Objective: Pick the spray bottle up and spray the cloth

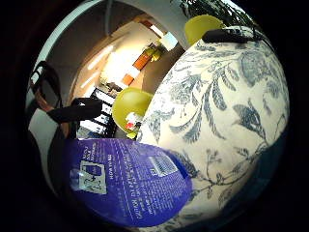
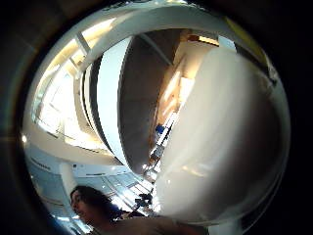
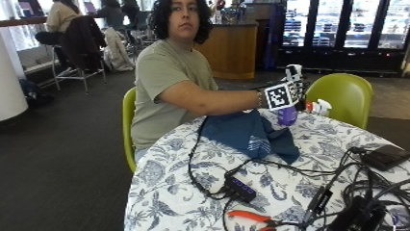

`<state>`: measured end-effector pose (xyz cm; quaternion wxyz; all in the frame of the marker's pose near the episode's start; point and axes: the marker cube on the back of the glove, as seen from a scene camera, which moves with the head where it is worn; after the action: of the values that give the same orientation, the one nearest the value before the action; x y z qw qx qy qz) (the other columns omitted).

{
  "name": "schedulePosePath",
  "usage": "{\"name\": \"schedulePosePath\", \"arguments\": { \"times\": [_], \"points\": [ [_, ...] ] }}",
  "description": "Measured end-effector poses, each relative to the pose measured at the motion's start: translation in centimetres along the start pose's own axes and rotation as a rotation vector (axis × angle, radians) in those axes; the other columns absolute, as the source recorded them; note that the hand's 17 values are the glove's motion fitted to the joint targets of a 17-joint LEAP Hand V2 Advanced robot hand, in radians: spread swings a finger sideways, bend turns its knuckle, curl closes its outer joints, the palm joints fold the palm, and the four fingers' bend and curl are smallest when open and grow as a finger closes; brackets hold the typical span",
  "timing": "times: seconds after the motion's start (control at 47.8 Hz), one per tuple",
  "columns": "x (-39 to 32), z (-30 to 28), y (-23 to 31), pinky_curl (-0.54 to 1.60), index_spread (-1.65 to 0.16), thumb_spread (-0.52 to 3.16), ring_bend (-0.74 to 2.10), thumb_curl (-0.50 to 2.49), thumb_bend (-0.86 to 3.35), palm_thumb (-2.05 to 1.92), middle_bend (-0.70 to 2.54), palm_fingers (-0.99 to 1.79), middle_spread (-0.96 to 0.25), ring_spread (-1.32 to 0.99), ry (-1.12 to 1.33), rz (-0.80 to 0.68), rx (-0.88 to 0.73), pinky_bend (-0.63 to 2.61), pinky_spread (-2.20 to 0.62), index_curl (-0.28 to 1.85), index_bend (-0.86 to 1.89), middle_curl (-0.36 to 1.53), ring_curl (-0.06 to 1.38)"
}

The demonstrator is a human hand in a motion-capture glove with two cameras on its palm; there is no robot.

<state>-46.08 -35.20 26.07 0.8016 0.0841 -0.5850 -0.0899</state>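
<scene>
While the marker hides most of the right hand (image 3: 296, 85), its fingers cannot be seen, so I cannot tell if they are curled round the bottle (image 3: 288, 115). The bottle's purple body shows just below the hand, raised above the table (image 3: 192, 192), and its white top fills the thumb side palm view. The blue cloth (image 3: 247, 134) lies crumpled on the table, below and beside the hand.
</scene>
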Motion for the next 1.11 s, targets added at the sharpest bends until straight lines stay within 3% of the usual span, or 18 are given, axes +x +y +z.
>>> {"name": "schedulePosePath", "arguments": {
  "times": [0.084, 0.168, 0.272, 0.314, 0.335, 0.398, 0.482, 0.754, 1.11],
  "points": [
    [0.3, 0.0, 0.7, 0.42, -0.27, 0.17, 0.59, 0.79, -0.03, 1.01, 0.56, 1.34, -0.18, -0.19, -0.001, 0.010, -0.092, 0.44, -0.28, 0.59, 0.27, 0.55, 0.49],
    [2.8, -1.4, 3.6, 0.42, -0.27, 0.18, 0.59, 0.79, -0.04, 1.01, 0.56, 1.33, -0.18, -0.19, 0.165, 0.026, -0.393, 0.45, -0.29, 0.59, 0.26, 0.55, 0.49],
    [2.1, -0.9, 2.3, 0.43, -0.27, 0.29, 0.58, 0.77, -0.04, 0.99, 0.50, 1.18, -0.16, -0.17, 0.179, 0.050, -0.363, 0.51, -0.28, 0.54, 0.12, 0.52, 0.48],
    [1.6, -1.5, 2.9, 0.42, -0.28, 0.43, 0.56, 0.75, -0.04, 0.98, 0.44, 1.00, -0.15, -0.16, 0.217, 0.048, -0.430, 0.49, -0.23, 0.49, 0.05, 0.50, 0.47],
    [1.3, -1.9, 3.3, 0.41, -0.30, 0.48, 0.50, 0.72, -0.06, 0.94, 0.40, 0.66, -0.14, -0.16, 0.239, 0.045, -0.470, 0.43, -0.17, 0.47, 0.01, 0.49, 0.45],
    [0.7, -3.4, 4.7, 0.47, -0.33, 0.57, 0.45, 0.68, -0.06, 0.89, 0.36, 0.28, -0.13, -0.14, 0.327, 0.023, -0.568, 0.47, -0.06, 0.47, 0.04, 0.48, 0.49],
    [0.0, -5.6, 6.4, 0.43, -0.35, 0.66, 0.36, 0.63, -0.06, 0.85, 0.29, 0.11, -0.12, -0.14, 0.494, -0.037, -0.659, 0.49, 0.04, 0.38, 0.03, 0.44, 0.42],
    [-4.2, -14.4, 13.9, 0.37, -0.38, 0.84, 0.34, 0.51, -0.05, 0.72, 0.25, 0.03, -0.11, -0.14, 0.834, -0.178, -0.901, 0.50, 0.16, 0.26, 0.10, 0.39, 0.34],
    [-9.8, -20.0, 19.1, 0.35, -0.40, 0.92, 0.34, 0.41, -0.04, 0.61, 0.23, 0.04, -0.11, -0.14, 0.915, -0.291, -0.952, 0.46, 0.19, 0.23, 0.14, 0.36, 0.33]
  ]
}}
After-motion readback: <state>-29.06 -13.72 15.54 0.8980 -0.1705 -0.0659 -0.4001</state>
